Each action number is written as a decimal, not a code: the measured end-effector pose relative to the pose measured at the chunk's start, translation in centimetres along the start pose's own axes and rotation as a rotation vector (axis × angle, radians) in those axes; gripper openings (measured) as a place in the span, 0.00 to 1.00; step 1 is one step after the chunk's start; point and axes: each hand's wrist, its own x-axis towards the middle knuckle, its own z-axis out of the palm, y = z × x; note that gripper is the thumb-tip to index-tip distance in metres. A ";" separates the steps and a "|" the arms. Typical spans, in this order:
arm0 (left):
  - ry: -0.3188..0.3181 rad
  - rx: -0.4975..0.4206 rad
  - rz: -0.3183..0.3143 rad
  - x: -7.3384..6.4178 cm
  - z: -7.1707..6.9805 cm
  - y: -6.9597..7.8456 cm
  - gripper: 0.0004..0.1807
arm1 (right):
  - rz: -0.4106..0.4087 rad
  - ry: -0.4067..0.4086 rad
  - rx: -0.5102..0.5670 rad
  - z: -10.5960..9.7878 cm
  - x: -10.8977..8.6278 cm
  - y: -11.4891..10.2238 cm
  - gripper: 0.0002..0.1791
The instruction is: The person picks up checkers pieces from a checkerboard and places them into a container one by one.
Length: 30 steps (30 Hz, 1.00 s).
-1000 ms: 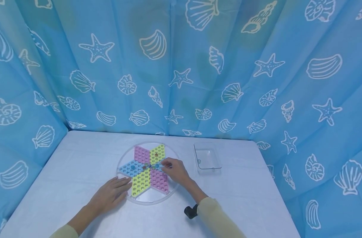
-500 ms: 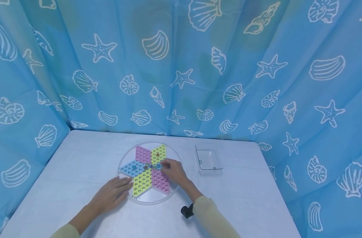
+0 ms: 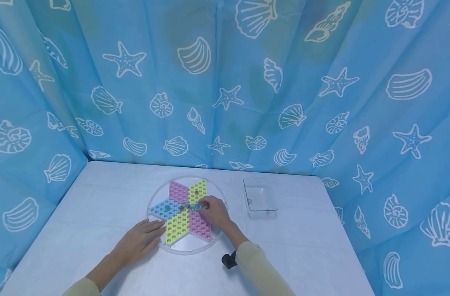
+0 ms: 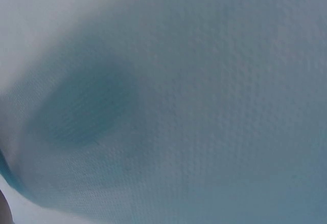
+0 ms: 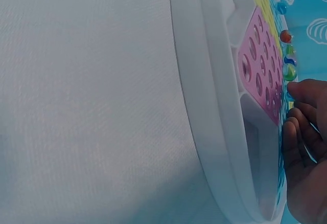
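Note:
A round Chinese checkers board (image 3: 185,251) with a pink, yellow and blue star lies on the table. Several glass marbles (image 3: 182,208) run in a row across its middle, and an orange-brown marble (image 3: 197,193) sits in the far yellow point. My right hand (image 3: 214,210) is over the right blue point, thumb and fingers curled together around a blue marble (image 5: 289,93) at the row's end. My left hand (image 3: 139,240) lies with extended fingers at the board's left front rim. The left wrist view shows only blurred bluish cloth.
A clear rectangular container (image 3: 259,197) with a few marbles in it stands right of the board. Blue shell-print curtains (image 3: 217,82) hang behind and beside the white-covered table (image 3: 302,246). A black wrist-worn device (image 3: 229,260) sits by the right sleeve.
My right hand has barely shifted, its fingers staying at the right blue point while the wrist edges left. The left hand keeps its place. The head view has moved slightly.

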 end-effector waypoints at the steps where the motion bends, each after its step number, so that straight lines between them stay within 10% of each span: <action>1: -0.001 0.000 0.001 0.0 0.0 0.0 0.19 | 0.003 -0.001 -0.008 0.0 0.0 -0.1 0.13; 30: -0.024 -0.037 -0.025 0.0 -0.2 0.1 0.18 | 0.026 0.013 -0.037 0.2 0.4 -0.4 0.09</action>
